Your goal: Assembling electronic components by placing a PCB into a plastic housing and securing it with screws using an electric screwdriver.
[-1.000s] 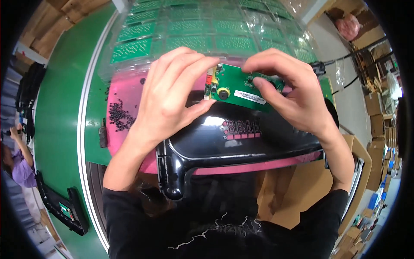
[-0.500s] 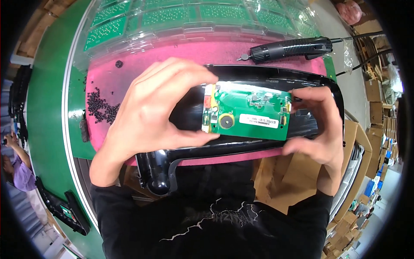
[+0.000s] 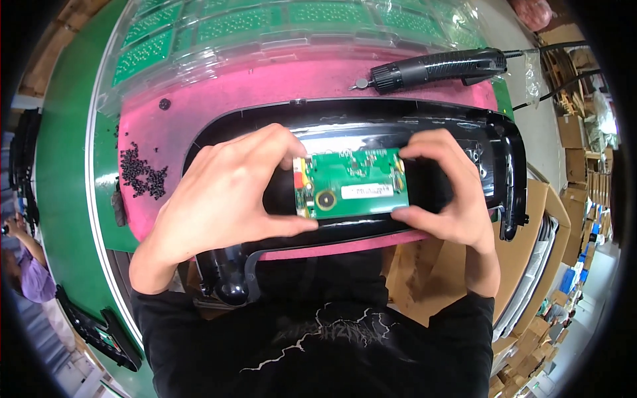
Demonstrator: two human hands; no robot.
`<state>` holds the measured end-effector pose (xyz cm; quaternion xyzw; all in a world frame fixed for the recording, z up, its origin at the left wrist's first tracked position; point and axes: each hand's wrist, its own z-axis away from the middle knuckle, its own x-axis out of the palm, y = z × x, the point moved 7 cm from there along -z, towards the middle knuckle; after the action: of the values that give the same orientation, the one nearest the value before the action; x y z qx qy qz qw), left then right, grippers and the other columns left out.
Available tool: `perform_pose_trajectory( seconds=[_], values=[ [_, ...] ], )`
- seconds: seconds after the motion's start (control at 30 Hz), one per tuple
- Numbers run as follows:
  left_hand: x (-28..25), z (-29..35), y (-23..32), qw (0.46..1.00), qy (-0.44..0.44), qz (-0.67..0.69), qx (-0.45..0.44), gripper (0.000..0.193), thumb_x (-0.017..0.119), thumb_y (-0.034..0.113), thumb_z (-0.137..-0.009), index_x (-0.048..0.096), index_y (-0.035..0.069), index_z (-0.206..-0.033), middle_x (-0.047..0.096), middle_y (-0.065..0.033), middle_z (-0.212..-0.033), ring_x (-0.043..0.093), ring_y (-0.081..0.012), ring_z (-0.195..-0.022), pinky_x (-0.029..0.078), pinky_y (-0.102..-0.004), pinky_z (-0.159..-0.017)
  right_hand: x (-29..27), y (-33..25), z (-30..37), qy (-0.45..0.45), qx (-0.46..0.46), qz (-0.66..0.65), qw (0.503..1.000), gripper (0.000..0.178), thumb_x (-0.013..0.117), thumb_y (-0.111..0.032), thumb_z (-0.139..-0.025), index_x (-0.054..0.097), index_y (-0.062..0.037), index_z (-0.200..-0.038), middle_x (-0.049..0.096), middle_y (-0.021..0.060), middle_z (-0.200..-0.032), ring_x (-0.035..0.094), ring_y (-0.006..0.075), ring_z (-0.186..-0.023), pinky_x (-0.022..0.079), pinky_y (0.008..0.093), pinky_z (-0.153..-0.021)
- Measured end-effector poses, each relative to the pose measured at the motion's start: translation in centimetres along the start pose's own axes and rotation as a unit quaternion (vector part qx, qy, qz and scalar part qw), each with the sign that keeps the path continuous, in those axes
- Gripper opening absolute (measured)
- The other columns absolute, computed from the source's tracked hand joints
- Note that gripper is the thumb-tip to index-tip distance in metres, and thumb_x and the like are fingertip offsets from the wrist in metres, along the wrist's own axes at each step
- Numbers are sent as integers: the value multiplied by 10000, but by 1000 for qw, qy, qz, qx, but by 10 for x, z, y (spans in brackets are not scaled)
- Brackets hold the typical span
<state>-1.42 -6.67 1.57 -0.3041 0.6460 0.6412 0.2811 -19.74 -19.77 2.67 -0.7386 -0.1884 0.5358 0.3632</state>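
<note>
Left hand (image 3: 229,192) and right hand (image 3: 458,192) clamped on green circuit board (image 3: 352,179) at opposite ends, thumbs along near edge, fingers along far edge. Board over black plastic shell (image 3: 424,121); cannot tell if touching. Shell on pink mat (image 3: 219,89). Beyond shell, black power screwdriver (image 3: 438,69); at left, small black pieces (image 3: 156,183).

The left hand (image 3: 222,192) and right hand (image 3: 458,196) are holding a green circuit board (image 3: 355,176) over a black housing (image 3: 332,131).
Each is gripping one end; small black parts (image 3: 141,176) are lying left of the left hand on a pink mat (image 3: 225,86), a black power tool (image 3: 438,71) is resting beyond the right hand, and clear trays (image 3: 262,50) are sitting beyond both.
</note>
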Motion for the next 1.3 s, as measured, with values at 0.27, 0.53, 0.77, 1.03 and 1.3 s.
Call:
perform_pose_trajectory(
  seconds=[0.27, 0.53, 0.77, 1.03, 1.3],
  values=[
    [6, -3, 4, 998, 24, -59, -15, 609, 895, 200, -601, 558, 34, -1080, 583, -93, -904, 607, -285, -820, 509, -400, -729, 10, 8, -1, 32, 27, 60, 997, 575, 851, -77, -619, 600, -42, -1136, 555, 121, -1193, 532, 322, -1089, 449, 401, -953],
    [9, -5, 7, 996, 4, -84, -18, 626, 892, 203, -604, 539, 30, -1092, 554, -98, -908, 596, -286, -851, 500, -410, -720, 10, 7, 1, 32, 27, 74, 996, 570, 844, -67, -627, 599, -40, -1141, 555, 119, -1190, 528, 330, -1076, 450, 407, -945],
    [10, -5, 6, 996, 2, -86, -20, 635, 892, 217, -608, 536, 30, -1100, 549, -99, -901, 595, -287, -856, 495, -405, -715, 11, 9, 2, 33, 36, 79, 996, 560, 834, -59, -626, 603, -29, -1136, 555, 128, -1189, 529, 334, -1080, 452, 408, -943],
    [6, 0, 6, 994, 12, -105, 2, 593, 868, 263, -676, 528, 34, -1104, 570, -104, -985, 608, -301, -936, 506, -417, -739, 14, 7, -3, 30, 29, 93, 995, 576, 835, -59, -613, 608, -25, -1142, 561, 136, -1181, 540, 342, -1092, 450, 407, -957],
    [11, 10, 6, 990, 29, -112, 83, 707, 818, 358, -729, 502, -78, -1188, 552, -144, -1038, 596, -293, -977, 541, -374, -744, 17, 3, 0, 23, 33, 130, 991, 666, 818, -31, -601, 567, -17, -1218, 549, 162, -1232, 542, 339, -1123, 434, 405, -995]
  ],
)
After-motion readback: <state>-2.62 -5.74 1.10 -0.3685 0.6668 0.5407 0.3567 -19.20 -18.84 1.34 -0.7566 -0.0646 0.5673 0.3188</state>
